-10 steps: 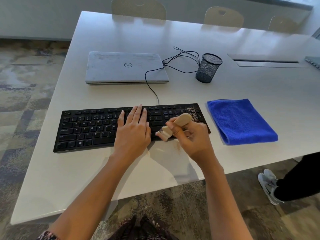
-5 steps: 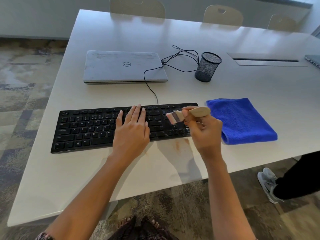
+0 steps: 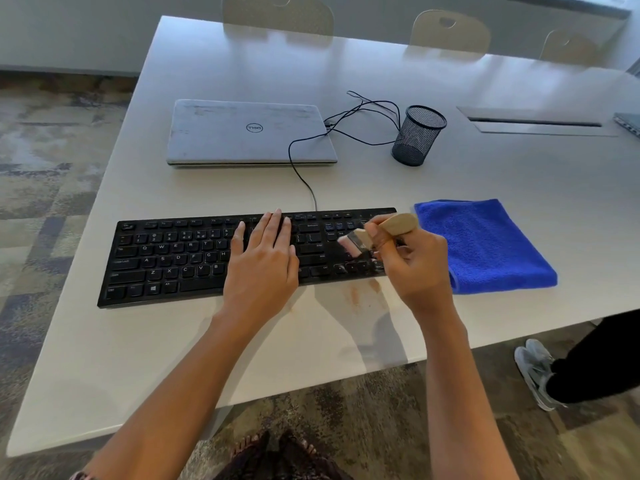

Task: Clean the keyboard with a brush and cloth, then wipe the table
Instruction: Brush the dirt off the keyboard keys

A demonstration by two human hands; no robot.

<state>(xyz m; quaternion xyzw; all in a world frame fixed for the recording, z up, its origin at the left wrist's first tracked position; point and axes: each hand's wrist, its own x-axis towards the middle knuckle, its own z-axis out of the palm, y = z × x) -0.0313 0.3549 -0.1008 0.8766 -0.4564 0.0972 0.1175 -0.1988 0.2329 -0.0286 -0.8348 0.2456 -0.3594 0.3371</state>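
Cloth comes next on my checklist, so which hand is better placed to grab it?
Right, probably: the right hand sits beside the blue cloth, though it grips the brush and must drop it first. The left hand lies flat on the keyboard, farther off.

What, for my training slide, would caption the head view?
Left hand flat on the black keyboard, right hand holding a wooden brush to its right-end keys, blue cloth lying alongside.
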